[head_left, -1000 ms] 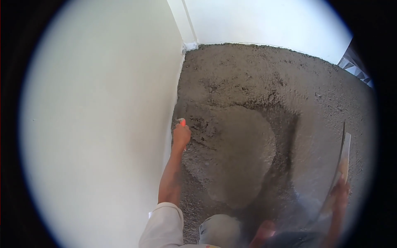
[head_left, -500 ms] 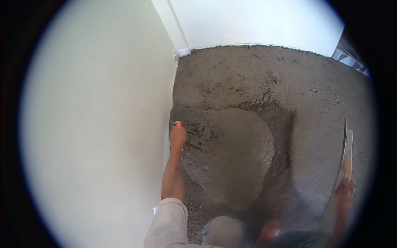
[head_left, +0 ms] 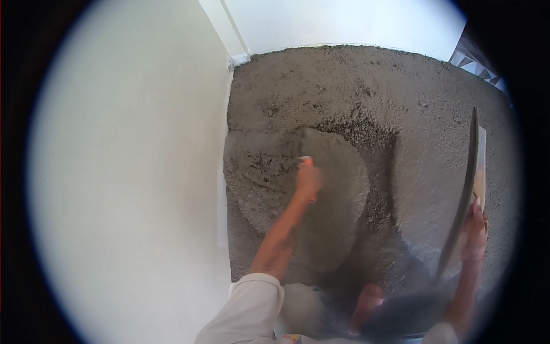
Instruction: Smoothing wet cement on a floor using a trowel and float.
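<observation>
My left hand (head_left: pixel 309 182) is closed round the orange handle (head_left: pixel 308 161) of what looks like a trowel; its blade cannot be made out against the grey mortar. Beneath this hand lies a smooth rounded patch of wet mortar (head_left: pixel 338 200), with rough, pitted mortar (head_left: pixel 260 169) to its left. At the right side, my right hand (head_left: pixel 476 229) grips a long flat float (head_left: pixel 471 166), tilted up on edge above the floor. Grey mortar coats its long thin edge, while its back is pale.
A pale wall (head_left: pixel 132 172) runs along the left, meeting a white wall (head_left: pixel 344 23) at the far corner. Loose crumbly mortar (head_left: pixel 378 166) forms a dark trough right of the smooth patch. My knee (head_left: pixel 301 309) shows at the bottom. Patterned shiny material (head_left: pixel 475 66) stands at the far right.
My left hand has swung right with the trowel, away from the left wall and over the smooth patch. My right hand and the float are higher in view. The whole view has shifted slightly.
</observation>
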Action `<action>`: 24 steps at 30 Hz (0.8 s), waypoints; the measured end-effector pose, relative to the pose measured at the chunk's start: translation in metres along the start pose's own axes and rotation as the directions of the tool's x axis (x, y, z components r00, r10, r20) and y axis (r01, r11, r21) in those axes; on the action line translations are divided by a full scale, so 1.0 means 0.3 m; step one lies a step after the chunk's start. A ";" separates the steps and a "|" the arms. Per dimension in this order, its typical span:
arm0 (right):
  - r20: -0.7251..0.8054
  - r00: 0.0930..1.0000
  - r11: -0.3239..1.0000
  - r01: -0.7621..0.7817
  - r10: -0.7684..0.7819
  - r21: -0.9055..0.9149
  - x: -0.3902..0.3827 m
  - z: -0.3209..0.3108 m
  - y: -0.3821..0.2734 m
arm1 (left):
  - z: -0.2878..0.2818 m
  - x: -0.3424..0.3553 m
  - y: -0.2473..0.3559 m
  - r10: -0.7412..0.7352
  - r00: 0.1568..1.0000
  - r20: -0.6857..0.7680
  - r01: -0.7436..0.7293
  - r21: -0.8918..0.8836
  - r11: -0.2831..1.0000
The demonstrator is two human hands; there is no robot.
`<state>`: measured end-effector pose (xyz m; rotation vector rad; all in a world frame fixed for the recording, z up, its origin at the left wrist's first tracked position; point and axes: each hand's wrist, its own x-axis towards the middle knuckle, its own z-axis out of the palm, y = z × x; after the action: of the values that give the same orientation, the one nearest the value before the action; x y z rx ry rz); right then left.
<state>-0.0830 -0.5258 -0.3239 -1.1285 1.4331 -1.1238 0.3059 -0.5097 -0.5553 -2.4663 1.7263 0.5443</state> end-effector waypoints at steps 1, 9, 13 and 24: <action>0.010 1.000 1.000 -0.002 0.002 0.018 0.002 0.014 0.005 | -0.016 -0.035 0.027 -0.021 1.000 -0.003 0.021 0.008 1.000; -0.006 0.999 0.999 0.042 -0.043 -0.007 0.000 -0.083 0.003 | -0.012 -0.267 -0.359 -0.515 0.841 -0.165 0.359 -0.543 0.759; -0.073 0.997 0.992 -0.009 0.018 0.122 -0.012 -0.124 -0.054 | 0.065 -0.385 -0.642 -0.657 0.736 -0.165 0.508 -0.507 0.696; 0.135 0.990 0.795 -0.105 0.029 0.598 -0.077 -0.073 -0.103 | 0.136 -0.336 -0.059 -0.580 0.811 -0.075 0.372 -0.699 0.611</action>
<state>-0.0989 -0.5057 -0.2877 -0.6615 0.8998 -1.3120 0.2821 -0.4024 -0.5622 -3.5021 0.8748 0.8643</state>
